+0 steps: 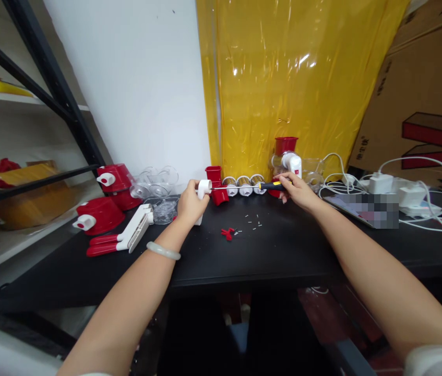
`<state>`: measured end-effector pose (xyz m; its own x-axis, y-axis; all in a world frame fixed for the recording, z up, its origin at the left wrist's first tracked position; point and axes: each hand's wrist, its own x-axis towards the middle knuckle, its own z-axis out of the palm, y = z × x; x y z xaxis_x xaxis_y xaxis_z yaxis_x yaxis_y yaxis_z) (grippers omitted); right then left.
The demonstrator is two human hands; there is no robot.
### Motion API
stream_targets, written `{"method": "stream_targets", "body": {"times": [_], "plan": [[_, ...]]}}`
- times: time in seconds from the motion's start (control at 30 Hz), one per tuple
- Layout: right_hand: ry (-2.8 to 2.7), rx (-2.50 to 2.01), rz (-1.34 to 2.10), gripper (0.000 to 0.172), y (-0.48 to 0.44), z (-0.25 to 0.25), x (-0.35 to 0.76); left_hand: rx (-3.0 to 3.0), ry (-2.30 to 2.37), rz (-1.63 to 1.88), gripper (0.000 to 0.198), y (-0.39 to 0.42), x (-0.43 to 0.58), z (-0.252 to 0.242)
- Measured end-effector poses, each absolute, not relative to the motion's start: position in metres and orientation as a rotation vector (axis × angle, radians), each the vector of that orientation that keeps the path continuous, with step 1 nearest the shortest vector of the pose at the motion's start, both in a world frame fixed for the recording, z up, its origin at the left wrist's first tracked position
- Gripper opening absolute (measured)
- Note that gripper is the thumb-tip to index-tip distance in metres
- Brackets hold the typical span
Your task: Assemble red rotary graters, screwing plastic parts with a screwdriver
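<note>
My left hand (191, 202) is closed around a white plastic part (205, 186) with a round end, held above the black table. My right hand (299, 192) grips a screwdriver (271, 186) by its black and yellow handle. The long shaft lies level and points left, its tip at the round end of the white part; whether it sits in a screw I cannot tell. Below, on the table, lie several small screws (255, 225) beside a little heap of red plastic pieces (227, 233).
White handles with red grips (127, 235), red bases (101, 215) and clear plastic cups (162, 183) stand left. Behind are metal-and-white drums (245, 183) and a red hopper (285, 143). A tablet (365, 209) and white cables (432, 219) lie right on the table (283, 256).
</note>
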<state>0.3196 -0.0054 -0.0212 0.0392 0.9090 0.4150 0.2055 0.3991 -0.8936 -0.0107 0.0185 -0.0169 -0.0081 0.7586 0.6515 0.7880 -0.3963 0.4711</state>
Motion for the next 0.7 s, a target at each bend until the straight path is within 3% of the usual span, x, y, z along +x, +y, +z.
{"method": "stream_targets", "body": {"times": [0.37, 0.7], "plan": [[-1.362, -0.874, 0.881, 0.046, -0.0122, -0.0183, 0.3194, -2.210, -1.721, -1.363, 0.029, 0.0194, -0.0113, -0.0190], [-1.464, -1.041, 0.739, 0.039, -0.0090, -0.0194, 0.3221, -2.206, -1.755, -1.334, 0.030, 0.0169, -0.0105, -0.0163]]}}
